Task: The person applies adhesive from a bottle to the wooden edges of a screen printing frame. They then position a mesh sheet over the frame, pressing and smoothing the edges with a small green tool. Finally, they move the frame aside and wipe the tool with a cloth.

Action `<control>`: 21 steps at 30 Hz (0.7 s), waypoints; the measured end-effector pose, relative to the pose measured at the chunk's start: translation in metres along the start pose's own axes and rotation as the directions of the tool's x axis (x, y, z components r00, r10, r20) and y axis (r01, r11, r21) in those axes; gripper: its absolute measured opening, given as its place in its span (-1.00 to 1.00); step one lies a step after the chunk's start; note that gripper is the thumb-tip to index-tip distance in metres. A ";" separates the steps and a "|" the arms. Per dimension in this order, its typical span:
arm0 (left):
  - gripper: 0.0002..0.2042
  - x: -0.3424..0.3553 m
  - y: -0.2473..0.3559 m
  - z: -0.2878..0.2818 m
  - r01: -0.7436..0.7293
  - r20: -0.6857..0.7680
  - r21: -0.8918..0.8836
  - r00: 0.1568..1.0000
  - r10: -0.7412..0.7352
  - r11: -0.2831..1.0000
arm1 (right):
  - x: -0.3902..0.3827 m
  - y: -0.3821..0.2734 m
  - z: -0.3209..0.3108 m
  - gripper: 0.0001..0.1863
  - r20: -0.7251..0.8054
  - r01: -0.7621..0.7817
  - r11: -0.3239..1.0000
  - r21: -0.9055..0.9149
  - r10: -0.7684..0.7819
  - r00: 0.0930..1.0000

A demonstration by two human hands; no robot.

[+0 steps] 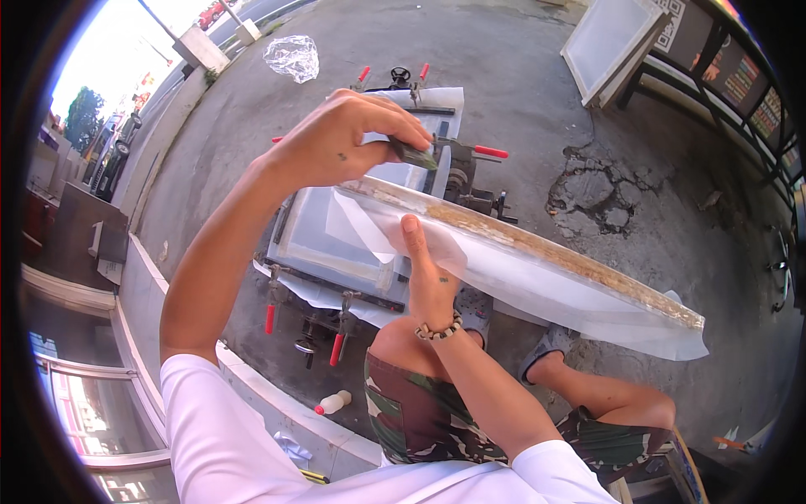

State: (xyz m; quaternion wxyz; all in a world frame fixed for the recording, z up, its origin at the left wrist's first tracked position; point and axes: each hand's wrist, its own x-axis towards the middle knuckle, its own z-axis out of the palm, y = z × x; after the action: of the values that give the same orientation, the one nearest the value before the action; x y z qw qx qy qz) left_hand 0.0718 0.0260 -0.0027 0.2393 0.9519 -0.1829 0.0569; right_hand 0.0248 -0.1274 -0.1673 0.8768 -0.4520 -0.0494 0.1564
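Note:
A long wooden frame (537, 244) with worn, flaking edges stands on its side in front of me, tilted down to the right. White translucent mesh (537, 290) covers its near face, and a loose flap hangs at the left end. My right hand (432, 273) grips the frame from below, its thumb up against the mesh and a beaded bracelet on the wrist. Above the frame's left end, my left hand (344, 139) is closed on a small dark greenish flat piece (414, 154). The kind of piece cannot be made out.
Behind the frame, a metal clamping stand (315, 290) with red handles holds a mesh-covered frame. Crumpled clear plastic (292, 59) and a white bottle with a red cap (334, 402) lie on the ground. White panels (609, 46) lean at the upper right, past broken concrete (592, 189).

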 end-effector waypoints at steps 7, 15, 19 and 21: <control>-0.60 0.022 0.008 0.027 -0.078 0.151 -0.140 0.984 0.099 0.987 | 0.003 0.013 0.004 -0.60 0.049 0.060 0.994 -0.087 -0.056 0.997; -0.60 0.029 0.009 0.040 -0.140 0.011 -0.096 0.990 0.142 0.985 | 0.004 0.019 0.003 -0.60 0.062 0.000 0.996 -0.087 0.005 0.998; -0.60 0.028 0.017 0.042 -0.109 -0.015 -0.099 0.994 0.108 0.989 | 0.004 0.013 0.010 -0.64 0.012 -0.050 0.997 0.052 0.050 0.999; -0.61 0.029 0.014 0.043 -0.103 -0.017 -0.106 0.995 0.101 0.989 | 0.003 0.014 0.007 -0.65 -0.009 0.008 1.000 -0.009 -0.009 1.000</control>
State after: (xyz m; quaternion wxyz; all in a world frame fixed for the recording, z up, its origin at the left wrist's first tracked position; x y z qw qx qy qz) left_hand 0.0942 -0.0153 -0.0287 0.2879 0.9267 -0.2327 0.0648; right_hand 0.0231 -0.1136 -0.1749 0.8757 -0.4564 -0.0480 0.1505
